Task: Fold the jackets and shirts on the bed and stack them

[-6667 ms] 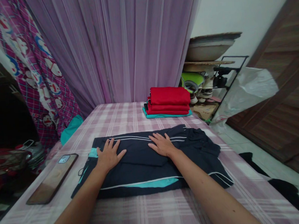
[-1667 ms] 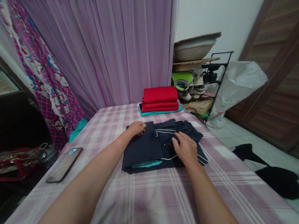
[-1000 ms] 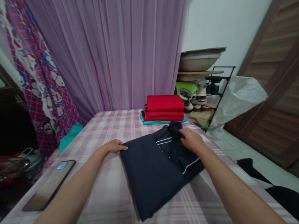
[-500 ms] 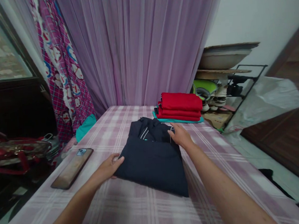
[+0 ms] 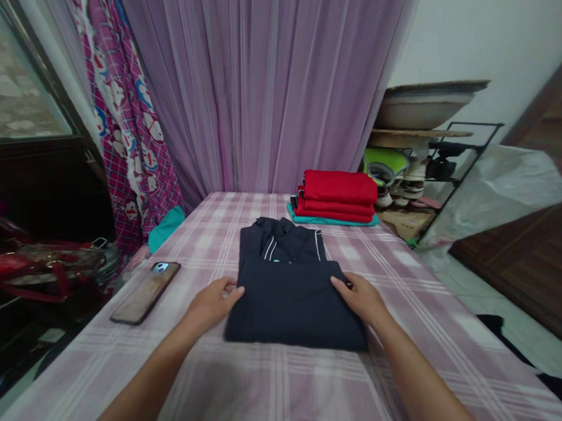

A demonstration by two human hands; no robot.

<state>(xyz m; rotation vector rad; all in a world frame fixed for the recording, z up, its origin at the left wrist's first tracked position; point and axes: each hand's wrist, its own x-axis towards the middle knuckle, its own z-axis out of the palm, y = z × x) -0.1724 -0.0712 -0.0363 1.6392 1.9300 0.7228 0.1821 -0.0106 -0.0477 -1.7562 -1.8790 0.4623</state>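
A dark navy shirt (image 5: 295,306) with white piping lies partly folded in front of me, its collar end pointing away and its lower part turned up over the front. My left hand (image 5: 215,303) grips its left edge, the thumb on top and the other fingers at the side, partly hidden. On the opposite edge, my right hand (image 5: 361,296) pinches the folded layer near its upper corner, thumb above and fingers partly out of sight beneath.
Beyond the shirt sits a stack of folded red clothes (image 5: 340,197) over a turquoise piece. A phone (image 5: 145,294) lies on the left of the checked bedsheet (image 5: 215,375). Purple curtains (image 5: 272,89) hang behind, and a shoe rack (image 5: 423,175) stands at the right.
My right hand has come down from the collar end to the folded layer's right edge. The shirt has turned a little and lies straighter, while my left hand has shifted slightly along its edge.
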